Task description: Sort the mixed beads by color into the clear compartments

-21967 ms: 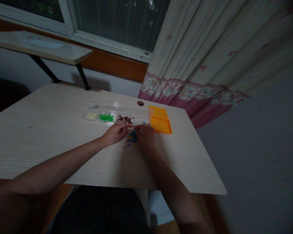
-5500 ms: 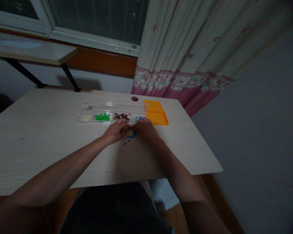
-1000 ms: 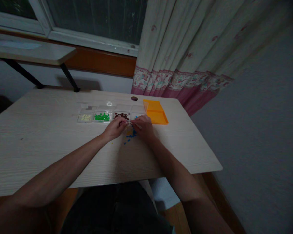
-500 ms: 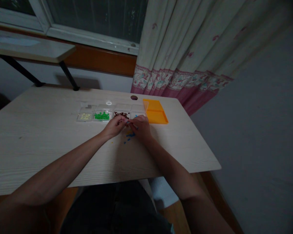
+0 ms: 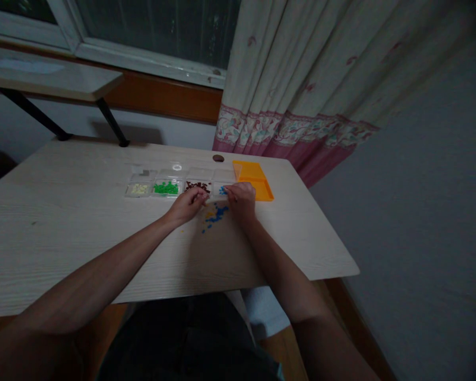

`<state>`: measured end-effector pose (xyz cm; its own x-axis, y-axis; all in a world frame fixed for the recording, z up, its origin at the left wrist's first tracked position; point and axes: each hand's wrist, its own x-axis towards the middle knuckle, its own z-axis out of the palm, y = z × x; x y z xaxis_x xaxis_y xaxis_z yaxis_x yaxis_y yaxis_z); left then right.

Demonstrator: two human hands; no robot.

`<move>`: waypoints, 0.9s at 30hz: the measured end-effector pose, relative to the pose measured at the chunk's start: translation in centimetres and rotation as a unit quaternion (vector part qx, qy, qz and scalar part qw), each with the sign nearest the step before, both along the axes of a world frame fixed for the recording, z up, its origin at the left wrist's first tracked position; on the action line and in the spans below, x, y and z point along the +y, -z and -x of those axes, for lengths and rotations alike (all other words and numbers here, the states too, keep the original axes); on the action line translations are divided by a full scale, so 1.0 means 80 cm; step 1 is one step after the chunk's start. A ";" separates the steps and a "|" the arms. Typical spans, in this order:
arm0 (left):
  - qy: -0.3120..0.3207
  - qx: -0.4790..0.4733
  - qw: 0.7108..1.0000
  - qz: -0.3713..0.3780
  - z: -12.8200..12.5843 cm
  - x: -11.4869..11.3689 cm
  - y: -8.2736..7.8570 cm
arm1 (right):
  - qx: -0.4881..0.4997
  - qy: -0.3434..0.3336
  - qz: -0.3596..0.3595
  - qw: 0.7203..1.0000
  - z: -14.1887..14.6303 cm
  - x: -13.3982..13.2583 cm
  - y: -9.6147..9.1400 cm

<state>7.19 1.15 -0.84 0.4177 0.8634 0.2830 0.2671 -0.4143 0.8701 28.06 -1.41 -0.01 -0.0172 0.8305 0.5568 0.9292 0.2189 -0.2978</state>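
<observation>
My left hand (image 5: 188,205) is closed, fingertips pinched together just in front of the clear box of dark red pieces (image 5: 198,187); whatever it holds is too small to name. At the clear box of light blue pieces (image 5: 222,189) is my right hand (image 5: 241,202), its thumb and forefinger drawn together beside those pieces. I cannot make out what is in them. Between and below my hands lies a loose heap of small blue pieces (image 5: 218,212), with some yellow pieces (image 5: 210,214) mixed in at its left.
Left along the row stand clear boxes with green pieces (image 5: 166,188) and pale yellow pieces (image 5: 138,188). An open orange case (image 5: 257,189) lies right of my right hand. A raised shelf (image 5: 83,84) stands at the table's back left, near a curtain (image 5: 285,79).
My right hand has parted from my left and moved right to the light blue pieces. The blue heap is now more exposed. My left hand has barely moved.
</observation>
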 end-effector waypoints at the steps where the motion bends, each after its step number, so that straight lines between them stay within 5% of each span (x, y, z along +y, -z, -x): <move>1: 0.001 0.006 1.000 0.000 0.000 0.000 0.000 | 0.009 0.026 -0.005 1.000 -0.005 0.003 0.003; 5: 0.008 0.045 0.999 -0.015 0.002 -0.001 0.000 | 0.027 0.069 -0.004 0.997 -0.012 0.010 0.013; 16: 0.033 0.222 0.961 -0.164 0.001 -0.007 -0.001 | 0.025 0.051 -0.015 0.998 -0.010 0.012 0.016; 27: 0.026 0.309 0.935 -0.174 -0.004 -0.016 -0.007 | 0.019 0.049 -0.014 0.999 -0.010 0.013 0.019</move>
<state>7.54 -0.13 -0.24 0.6331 0.7379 0.2338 0.6453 -0.6700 0.3671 28.86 -0.35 -1.52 0.0848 0.8107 0.5793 0.9347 0.1366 -0.3281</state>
